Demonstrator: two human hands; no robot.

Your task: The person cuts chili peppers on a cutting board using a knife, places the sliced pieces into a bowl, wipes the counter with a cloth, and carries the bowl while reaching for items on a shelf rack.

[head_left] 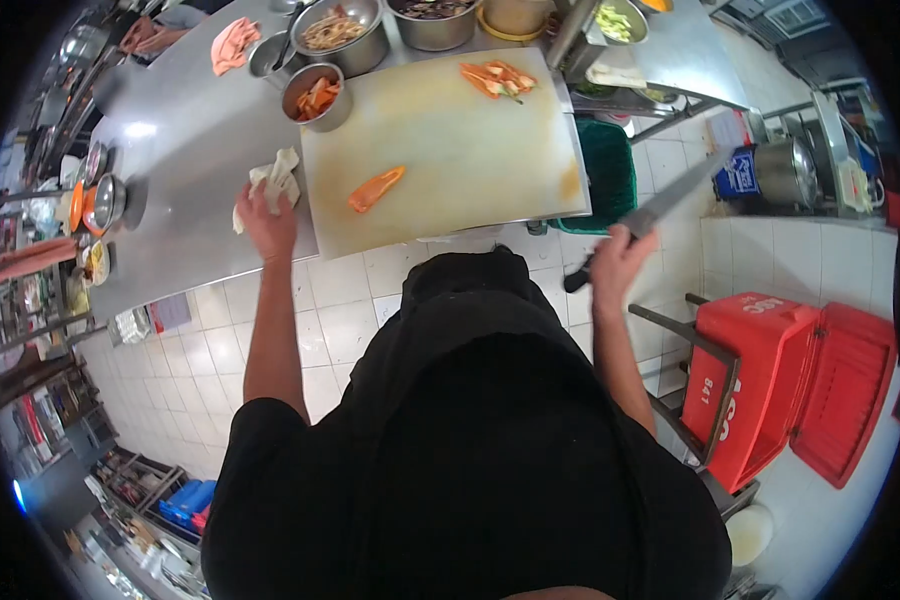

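Note:
My right hand [622, 268] grips a large kitchen knife [678, 197] by its black handle. It is out to the right of the table, and the blade points up and away. On the steel table, my left hand [269, 222] has its fingers on a crumpled whitish cloth [283, 178], left of the cutting board [450, 150]. One orange pepper piece [376, 189] lies near the board's front left. Several more pepper pieces [498, 79] sit in a group at its far right. A steel pot [334, 115] of cut orange pieces stands at the board's far left corner.
Larger steel pots [362, 53] of cut food line the back. A pink cloth [235, 46] lies at the far left. Below the board's right side is a green bin [607, 165]. A red cooler box [740, 370] with its lid open stands at right.

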